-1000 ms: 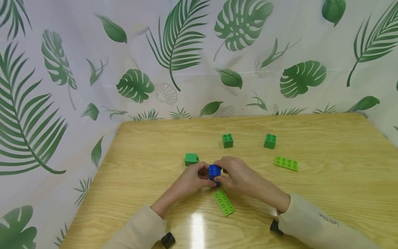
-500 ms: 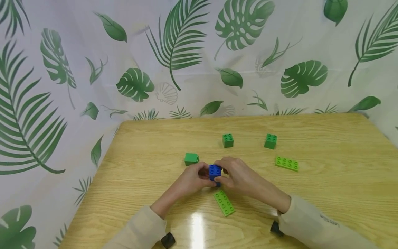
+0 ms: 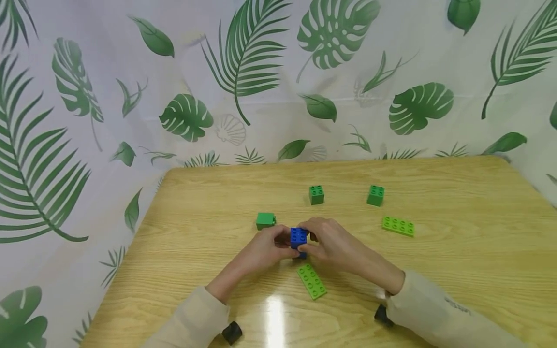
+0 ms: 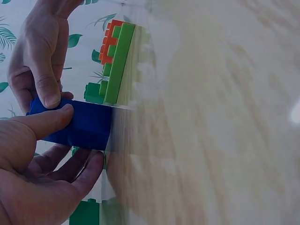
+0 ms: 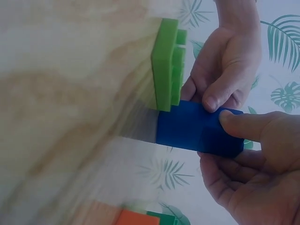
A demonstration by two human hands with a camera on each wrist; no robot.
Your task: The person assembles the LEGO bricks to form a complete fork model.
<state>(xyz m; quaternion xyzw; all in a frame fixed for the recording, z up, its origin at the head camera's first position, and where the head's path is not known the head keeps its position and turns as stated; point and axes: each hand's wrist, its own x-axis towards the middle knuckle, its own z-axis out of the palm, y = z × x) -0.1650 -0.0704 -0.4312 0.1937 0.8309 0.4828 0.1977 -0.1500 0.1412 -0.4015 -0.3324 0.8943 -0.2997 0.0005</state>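
Note:
A blue stud-topped toy brick block (image 3: 298, 235) stands upright on the wooden table, apparently two bricks stacked. My left hand (image 3: 263, 249) holds it from the left, thumb in front and fingers behind, lower down. From the right, my right hand (image 3: 335, 244) pinches its upper part between thumb and fingers. Both wrist views show the two thumbs close together on the block's blue face (image 4: 91, 124). Just in front of it lies a flat lime-green brick (image 3: 311, 281), studs up. A green brick (image 3: 266, 221) lies on its side behind my left fingers.
Toward the back stand two green bricks (image 3: 316, 195), (image 3: 375, 195). Another flat lime-green brick (image 3: 398, 226) lies to the right. Orange bricks (image 4: 109, 42) show in the wrist views. A leaf-patterned cloth (image 3: 270, 96) hangs behind the table (image 3: 209, 203).
Both hands keep their hold on the blue block, which stays in place. Only the head view shifts slightly.

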